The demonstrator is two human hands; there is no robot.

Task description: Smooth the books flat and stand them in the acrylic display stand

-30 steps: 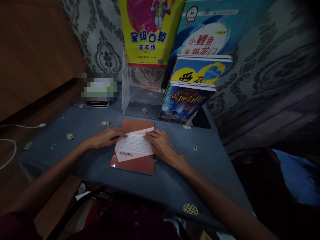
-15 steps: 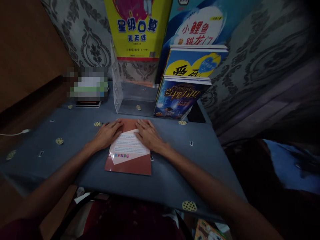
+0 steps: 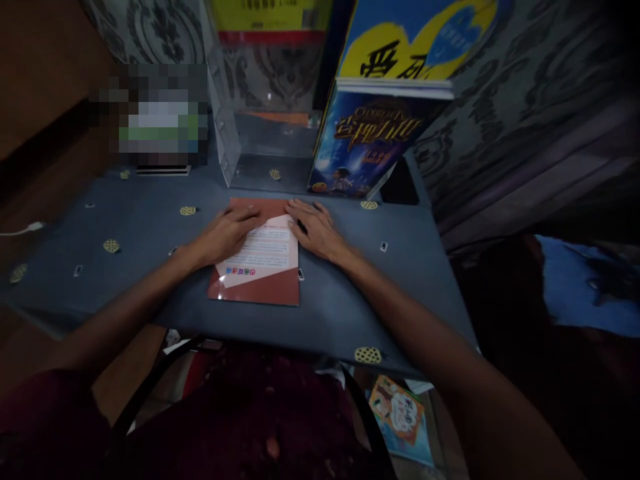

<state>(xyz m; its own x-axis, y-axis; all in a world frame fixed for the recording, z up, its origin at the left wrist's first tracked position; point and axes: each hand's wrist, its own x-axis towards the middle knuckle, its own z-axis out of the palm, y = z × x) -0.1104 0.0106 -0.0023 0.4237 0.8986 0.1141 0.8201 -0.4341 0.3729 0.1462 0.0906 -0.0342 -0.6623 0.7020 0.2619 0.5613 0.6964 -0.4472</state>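
Observation:
A thin red-brown book [image 3: 260, 288] with a pale slanted text panel lies flat on the blue-grey tablecloth [image 3: 150, 227]. My left hand [image 3: 227, 232] rests palm down on the book's upper left part, fingers stretched out. My right hand [image 3: 316, 229] lies flat on the upper right corner and edge of the book, fingers spread. Neither hand grips anything.
Behind the book stands a clear acrylic holder [image 3: 235, 143] with a dark blue storybook [image 3: 365, 143] and a blue-and-yellow book [image 3: 410, 40] leaning in it. A blurred box [image 3: 155, 117] sits at the back left. A white cable [image 3: 20, 230] lies at left. A picture book [image 3: 400, 417] lies on the floor.
The view has tilted down and closer. Both hands have stayed flat on the book's upper part, sliding slightly along its top edge.

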